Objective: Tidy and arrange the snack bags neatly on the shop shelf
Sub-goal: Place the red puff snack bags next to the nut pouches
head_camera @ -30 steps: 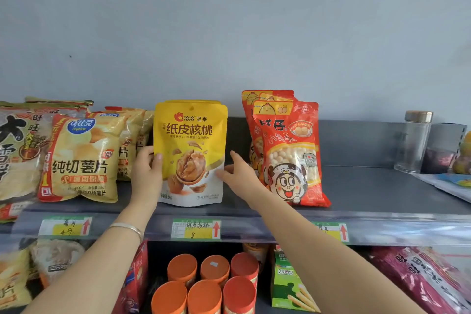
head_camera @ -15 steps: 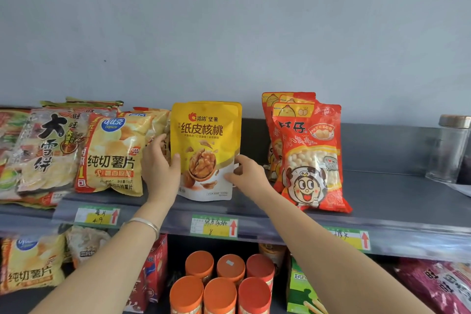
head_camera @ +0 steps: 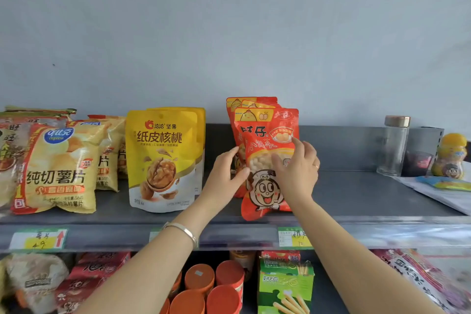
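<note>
Head view. Red bag point(head_camera: 265, 194) stands upright, centre-right of frame, on the grey shelf point(head_camera: 356, 194), with more red bags behind it. Left hand point(head_camera: 225, 176) pinches its left edge, thumb in front. Right hand point(head_camera: 299, 171) lies on its front, fingers straight and spread. Walnut bag point(head_camera: 163, 160) stands apart to the left, beside the chip bags point(head_camera: 58, 168).

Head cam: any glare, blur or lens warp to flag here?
Head view: light soft and even, shadows faint; white glare along the clear price strip at right; shelf lines bend slightly toward the frame edges, wide lens; print on the walnut bag sharp; fingers of the right hand a little smeared; jar at far right soft.
</note>
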The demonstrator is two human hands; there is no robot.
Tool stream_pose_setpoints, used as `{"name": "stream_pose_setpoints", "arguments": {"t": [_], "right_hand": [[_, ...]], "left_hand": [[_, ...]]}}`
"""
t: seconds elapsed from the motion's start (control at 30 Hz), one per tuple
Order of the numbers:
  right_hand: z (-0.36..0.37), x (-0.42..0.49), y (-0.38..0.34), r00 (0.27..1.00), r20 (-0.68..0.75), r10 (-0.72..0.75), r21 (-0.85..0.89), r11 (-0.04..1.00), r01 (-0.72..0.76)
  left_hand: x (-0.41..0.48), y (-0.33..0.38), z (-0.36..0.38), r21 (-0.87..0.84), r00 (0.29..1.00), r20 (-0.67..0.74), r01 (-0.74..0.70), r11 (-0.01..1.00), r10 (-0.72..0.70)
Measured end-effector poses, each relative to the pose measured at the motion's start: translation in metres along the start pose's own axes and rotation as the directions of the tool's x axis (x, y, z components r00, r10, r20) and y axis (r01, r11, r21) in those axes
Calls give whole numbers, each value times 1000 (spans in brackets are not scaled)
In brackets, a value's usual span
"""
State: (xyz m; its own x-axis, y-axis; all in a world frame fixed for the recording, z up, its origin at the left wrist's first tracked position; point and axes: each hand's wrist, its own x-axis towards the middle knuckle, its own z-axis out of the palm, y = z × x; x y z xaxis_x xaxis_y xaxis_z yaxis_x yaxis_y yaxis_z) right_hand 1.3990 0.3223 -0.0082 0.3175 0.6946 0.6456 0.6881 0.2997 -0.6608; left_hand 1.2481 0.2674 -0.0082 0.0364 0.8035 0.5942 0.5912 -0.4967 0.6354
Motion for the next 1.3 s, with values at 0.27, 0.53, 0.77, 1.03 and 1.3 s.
{"name": "stream_pose_setpoints", "arguments": {"t": [0.27,0.53,0.77,1.03,1.3], "right_hand": [[6,23,42,776,576,255,416,726,-547],[8,20,35,773,623,124,467,733,-494],[4,32,50,741,670,40,445,778,-444],[-14,34,63,721,693,6,427,802,-418],[-18,72,66,834,548,56,433,835,-340]], "left_hand": [[20,-2,48,-449,951,160,308,839,-263],[24,-13,51,-409,944,106,329,851,-314],[22,-17,52,-305,960,14,270,913,-280],[23,-16,53,-342,962,20,263,902,-273],[50,3,39,-388,938,-142,240,890,-315]]}}
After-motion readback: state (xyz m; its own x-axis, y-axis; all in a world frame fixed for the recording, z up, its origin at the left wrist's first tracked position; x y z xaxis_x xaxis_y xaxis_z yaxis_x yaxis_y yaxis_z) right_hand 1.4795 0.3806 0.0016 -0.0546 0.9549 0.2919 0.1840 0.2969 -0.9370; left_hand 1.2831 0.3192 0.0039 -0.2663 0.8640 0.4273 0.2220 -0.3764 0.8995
